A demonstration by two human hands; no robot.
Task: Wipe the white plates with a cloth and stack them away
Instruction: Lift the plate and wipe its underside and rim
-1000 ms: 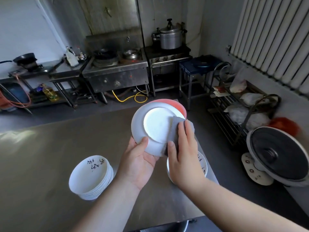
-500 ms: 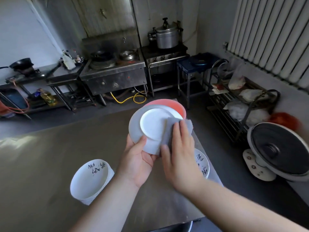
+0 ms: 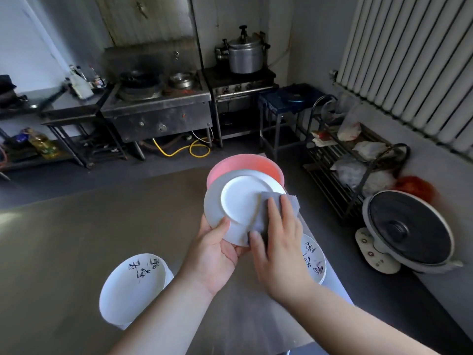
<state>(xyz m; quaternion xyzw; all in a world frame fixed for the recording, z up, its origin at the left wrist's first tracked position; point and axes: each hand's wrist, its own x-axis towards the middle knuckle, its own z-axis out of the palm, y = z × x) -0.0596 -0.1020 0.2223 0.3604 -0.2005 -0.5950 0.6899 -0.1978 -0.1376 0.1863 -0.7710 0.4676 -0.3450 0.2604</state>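
A white plate [image 3: 238, 198] is tilted up above the steel table [image 3: 76, 226], its underside facing me. My left hand [image 3: 215, 249] grips its lower rim, thumb on the face. My right hand [image 3: 279, 242] presses a grey cloth [image 3: 291, 203] flat against the plate's right side with straight fingers. A stack of white plates [image 3: 130, 285] with dark markings stands at the lower left. Another marked plate stack [image 3: 313, 260] sits under my right hand, mostly hidden.
A pink basin [image 3: 245, 165] sits behind the held plate near the table's far edge. An electric fan [image 3: 407, 231] lies on the floor to the right, beside a wire rack [image 3: 343, 160]. Stoves and a pressure cooker [image 3: 244, 55] line the back wall.
My right hand with the cloth has slid slightly along the plate's right side. The plate stays held in my left hand, and the view has shifted a little.
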